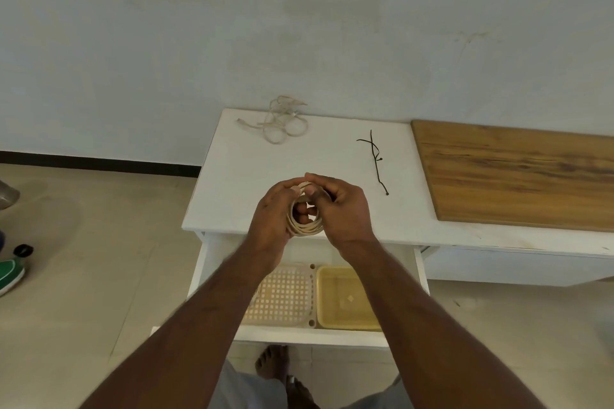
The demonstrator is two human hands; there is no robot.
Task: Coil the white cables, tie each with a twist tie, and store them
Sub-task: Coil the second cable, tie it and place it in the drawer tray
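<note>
Coiled white cable (305, 216), several tight round loops, no readable markings, held upright over the near edge of the white table (232, 176), above the open drawer (212, 262) with a lattice basket (285, 295) and yellow tray (345, 299) side by side inside. Left hand (270, 216) curls around the coil's left side, fingers through the loop; right hand (342, 209) pinches the coil's top with thumb and fingertips pressed together. Farther back: black twist ties (377, 159) lie right of centre, a loose uncoiled cable (279, 121) lies at the far edge, and a wooden board (518, 173) lies to the right.
</note>
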